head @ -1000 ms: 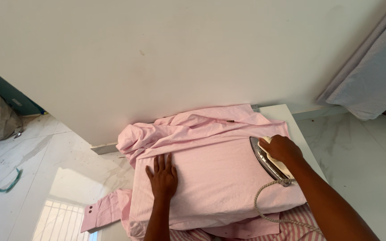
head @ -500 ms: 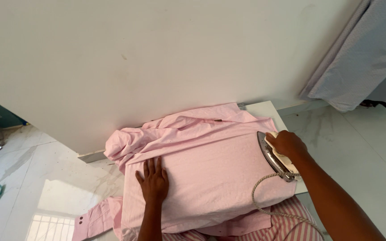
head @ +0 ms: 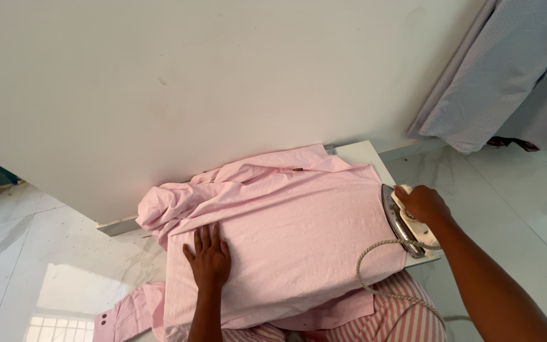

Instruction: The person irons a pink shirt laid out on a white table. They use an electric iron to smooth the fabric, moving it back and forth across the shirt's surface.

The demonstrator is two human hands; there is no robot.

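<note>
White wall behind, pink shirt (head: 286,234) under flat, spread left hand (head: 208,258), right hand (head: 421,204) gripping iron (head: 404,221) at shirt's right edge, marble floor (head: 514,209) beyond.

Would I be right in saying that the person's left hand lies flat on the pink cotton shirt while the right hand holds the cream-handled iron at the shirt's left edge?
Not quite: the head view shows the cream-handled iron at the right edge of the pink cotton shirt, gripped by the right hand. The left hand does lie flat on the shirt.
</note>
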